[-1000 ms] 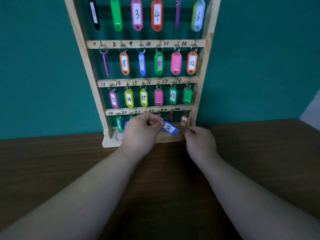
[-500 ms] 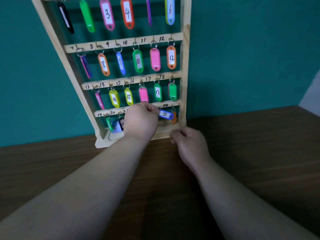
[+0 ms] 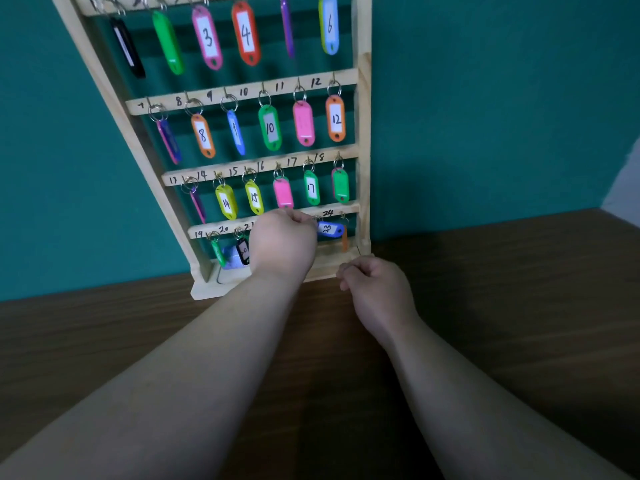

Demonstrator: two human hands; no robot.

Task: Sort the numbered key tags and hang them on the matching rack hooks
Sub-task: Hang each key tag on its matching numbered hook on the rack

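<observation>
One blue tag (image 3: 330, 229) in left hand (image 3: 282, 244)

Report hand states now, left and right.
Left hand: closed on the blue tag, at its ring end.
Right hand: fingers curled, closed, nothing visible in it.

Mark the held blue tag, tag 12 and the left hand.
held blue tag (image 3: 330, 229), head view, its white label.
tag 12 (image 3: 335, 118), head view, its white label.
left hand (image 3: 282, 242), head view, back of hand.
</observation>
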